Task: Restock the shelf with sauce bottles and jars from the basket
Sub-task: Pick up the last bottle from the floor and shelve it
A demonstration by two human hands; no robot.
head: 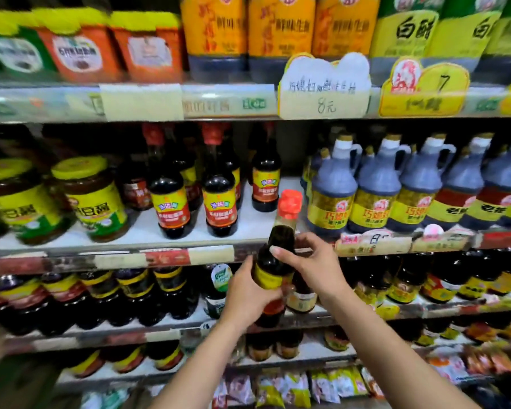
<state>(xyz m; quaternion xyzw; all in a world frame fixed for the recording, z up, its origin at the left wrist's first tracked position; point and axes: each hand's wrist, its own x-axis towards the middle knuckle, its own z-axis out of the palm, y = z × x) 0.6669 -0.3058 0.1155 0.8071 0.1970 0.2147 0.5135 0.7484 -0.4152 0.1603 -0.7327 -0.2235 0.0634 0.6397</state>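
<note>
Sauce bottle (269,274) | left hand (245,293) fingers wrap body | right hand (313,261) fingers pinch shoulder

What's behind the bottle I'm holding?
Behind the bottle: a bare patch of the middle shelf and its edge strip. Lower down, a pale-labelled bottle peeks out at its right; whatever is directly behind is covered.

Both bare forearms reach forward and up. The left hand (248,293) wraps a bottle (280,239) low; the right hand (310,261) grips its shoulder, thumb in front.
</note>
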